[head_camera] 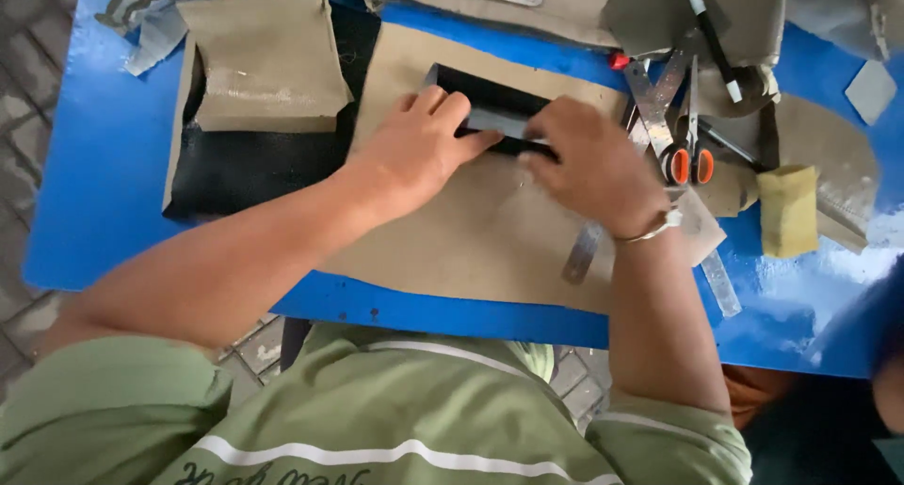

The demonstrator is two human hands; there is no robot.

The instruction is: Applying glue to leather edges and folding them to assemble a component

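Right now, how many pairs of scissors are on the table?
1: the orange-handled scissors lie right of the right hand, atop a metal ruler; fabric piles could hide others.

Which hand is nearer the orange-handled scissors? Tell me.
Right. The right hand lies just beside the scissors; the left hand is farther off, across the black piece.

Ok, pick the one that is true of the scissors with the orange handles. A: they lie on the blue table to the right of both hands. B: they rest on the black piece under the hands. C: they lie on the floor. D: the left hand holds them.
A: the scissors lie beyond the right hand on the blue table, untouched, while the left hand presses the black piece.
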